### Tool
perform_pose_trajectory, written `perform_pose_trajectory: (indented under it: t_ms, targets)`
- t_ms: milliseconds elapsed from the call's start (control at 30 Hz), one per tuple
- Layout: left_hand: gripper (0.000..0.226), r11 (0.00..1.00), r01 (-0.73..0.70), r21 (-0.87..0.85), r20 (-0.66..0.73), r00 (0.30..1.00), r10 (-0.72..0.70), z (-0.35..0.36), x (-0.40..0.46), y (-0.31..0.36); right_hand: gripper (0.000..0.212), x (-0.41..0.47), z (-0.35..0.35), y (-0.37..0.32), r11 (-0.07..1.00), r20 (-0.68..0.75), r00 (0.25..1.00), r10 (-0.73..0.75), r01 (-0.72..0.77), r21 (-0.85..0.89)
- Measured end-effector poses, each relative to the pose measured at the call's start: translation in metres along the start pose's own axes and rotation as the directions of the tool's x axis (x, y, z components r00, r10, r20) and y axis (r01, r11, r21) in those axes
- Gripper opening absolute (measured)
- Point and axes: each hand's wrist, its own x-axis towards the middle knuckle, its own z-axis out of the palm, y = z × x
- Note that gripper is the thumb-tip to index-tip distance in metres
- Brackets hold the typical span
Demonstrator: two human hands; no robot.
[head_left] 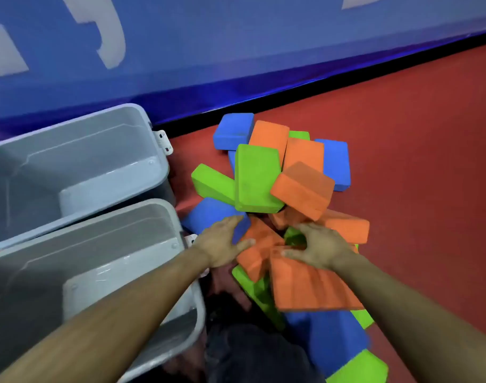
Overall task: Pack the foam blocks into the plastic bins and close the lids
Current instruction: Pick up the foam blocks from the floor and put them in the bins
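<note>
Both hands are working the near edge of the foam block pile (266, 172), which is lying on the red floor (415, 161) at 3 o'clock from the two grey bins. Both bins are standing open and appear to hold no blocks; no lids are showing in view, so packing looks to be at its start.

Left hand (222, 244) — fingers straight and spread, lying flat over the corner of a blue block (208, 214) and onto the orange block (259, 247) beside it. It is pressing or steadying, not gripping.

Right hand (319, 250) — fingers curling down over the far edge of a large orange block (305, 286), thumb reaching along its near side; this reads as a grasp forming on that block. Motion blur is smearing the block's face, so the exact contact is unclear.

Key relation: the large orange block is lying directly under and at 6 o'clock from the right fingers, its long axis running roughly 11 to 5 o'clock. The near bin (103, 258) is sitting at 9 o'clock from both hands, the far bin (79, 167) at about 10 o'clock. The left hand is nearer the bins — a transfer would be going leftward across the body for the right hand.
</note>
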Motion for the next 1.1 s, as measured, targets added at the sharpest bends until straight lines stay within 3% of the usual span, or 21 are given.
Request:
perform_pose_trajectory:
  t_ms: [133, 200, 333, 367, 467, 567, 767, 800, 867, 933, 1000, 1100]
  targets:
    - [0.091, 0.967, 0.084, -0.241, 0.117, 0.992, -0.058, 0.035, 0.01, 0.0, 0.113, 0.005, 0.023, 0.011, 0.995, 0.069, 0.997, 0.031, -0.025, -0.094]
    - [0.088, 0.875, 0.192, -0.444, 0.204, 0.973, -0.11, 0.054, 0.011, 0.006, 0.107, 0.011, 0.03, 0.012, 0.992, 0.052, 0.998, 0.03, -0.024, -0.128]
    - [0.042, 0.682, 0.391, -0.618, 0.384, 0.907, -0.172, 0.094, 0.01, 0.018, 0.094, 0.017, 0.049, 0.019, 0.99, 0.046, 0.999, 0.029, -0.022, -0.142]
    - [0.042, 0.601, 0.438, -0.668, 0.433, 0.886, -0.164, 0.101, 0.009, 0.022, 0.092, 0.016, 0.054, 0.019, 0.992, 0.019, 0.999, 0.027, -0.025, -0.126]
    - [0.084, 0.378, 0.556, -0.74, 0.533, 0.828, -0.173, 0.118, 0.007, 0.027, 0.091, 0.013, 0.064, 0.019, 0.998, -0.038, 0.998, 0.044, -0.046, -0.04]
    - [0.087, 0.257, 0.555, -0.791, 0.536, 0.832, -0.146, 0.124, 0.005, 0.031, 0.09, 0.009, 0.065, 0.021, 0.997, -0.069, 0.995, 0.072, -0.069, 0.037]
    - [0.117, 0.245, 0.51, -0.825, 0.508, 0.858, -0.074, 0.113, -0.004, 0.044, 0.088, -0.003, 0.052, 0.026, 0.986, -0.023, 0.997, 0.079, -0.074, 0.152]
    - [0.117, 0.248, 0.5, -0.83, 0.498, 0.864, -0.073, 0.11, -0.005, 0.046, 0.086, -0.007, 0.046, 0.026, 0.983, -0.014, 0.997, 0.081, -0.078, 0.166]
    - [0.097, 0.243, 0.496, -0.834, 0.492, 0.867, -0.079, 0.1, -0.006, 0.051, 0.077, -0.011, 0.034, 0.026, 0.975, -0.047, 0.995, 0.084, -0.073, 0.209]
    - [0.068, 0.28, 0.463, -0.841, 0.455, 0.885, -0.098, 0.088, -0.007, 0.056, 0.057, -0.013, 0.02, 0.025, 0.949, -0.18, 0.98, 0.088, -0.028, 0.313]
    - [0.058, 0.357, 0.426, -0.831, 0.399, 0.905, -0.15, 0.076, -0.011, 0.053, 0.045, -0.009, 0.006, 0.024, 0.923, -0.385, 0.913, 0.134, 0.027, 0.384]
    - [0.061, 0.432, 0.389, -0.814, 0.33, 0.921, -0.208, 0.059, -0.018, 0.033, 0.058, 0.008, -0.013, 0.02, 0.954, -0.531, 0.834, 0.152, 0.017, 0.3]
